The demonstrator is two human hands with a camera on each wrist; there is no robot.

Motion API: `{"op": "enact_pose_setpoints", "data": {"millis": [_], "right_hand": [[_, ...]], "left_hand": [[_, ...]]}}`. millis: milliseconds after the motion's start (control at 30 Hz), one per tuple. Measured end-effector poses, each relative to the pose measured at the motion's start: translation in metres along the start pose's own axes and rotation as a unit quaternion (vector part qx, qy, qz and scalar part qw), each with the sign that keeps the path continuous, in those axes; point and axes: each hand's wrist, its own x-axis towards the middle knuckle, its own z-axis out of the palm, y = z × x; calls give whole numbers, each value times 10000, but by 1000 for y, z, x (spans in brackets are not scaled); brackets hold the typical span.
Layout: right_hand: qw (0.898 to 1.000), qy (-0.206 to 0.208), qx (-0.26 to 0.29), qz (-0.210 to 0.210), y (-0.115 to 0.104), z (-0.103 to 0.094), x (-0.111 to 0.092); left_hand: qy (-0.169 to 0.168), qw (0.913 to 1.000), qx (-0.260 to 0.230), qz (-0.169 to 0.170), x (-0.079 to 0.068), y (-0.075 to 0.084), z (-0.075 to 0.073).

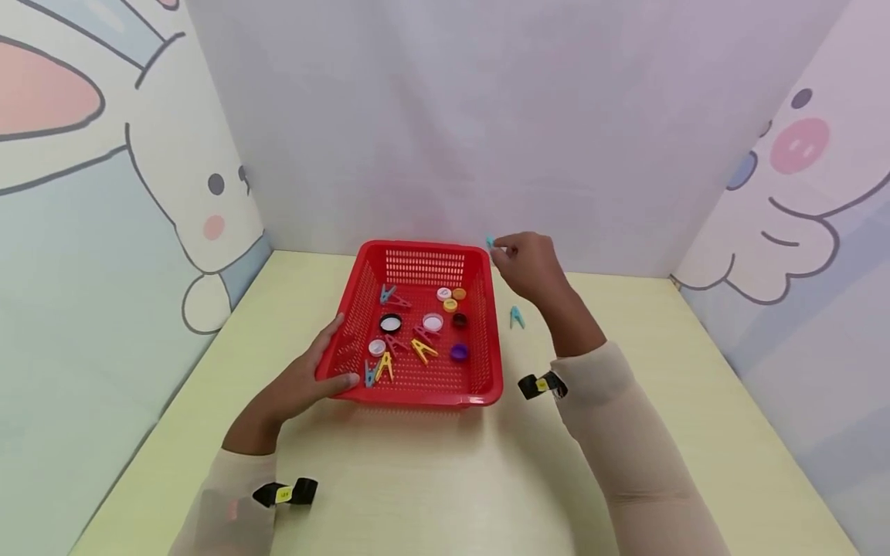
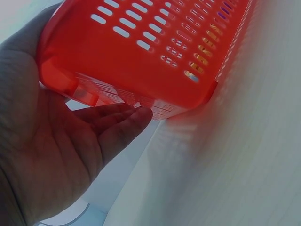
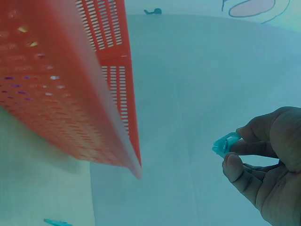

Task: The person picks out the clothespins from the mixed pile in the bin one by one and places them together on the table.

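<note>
1. Right grip (image 1: 528, 264) pinches a turquoise plastic clothespin (image 1: 490, 242) beside the red rectangular plastic basket (image 1: 417, 398).
2. Left grip (image 1: 297, 388) holds the basket's near-left corner.
3. Inside: coloured plastic clothespins (image 1: 419, 345), round caps (image 1: 433, 322); another turquoise clothespin (image 1: 515, 312) on the pale-yellow tabletop (image 1: 633, 324).
4. Nearly filled or barely emptied: unclear.
</note>
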Motion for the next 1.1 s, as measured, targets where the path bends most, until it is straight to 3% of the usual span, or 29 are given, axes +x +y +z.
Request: {"op": "enact_pose_setpoints", "data": {"millis": [633,1100], "right_hand": [[9992,152,87,354,90,17,-15],[9987,141,-298,389,127,38,-16]], "left_hand": [[25,10000,19,51,0,-1,-1],[27,10000,-23,48,1,0,-1]]}}
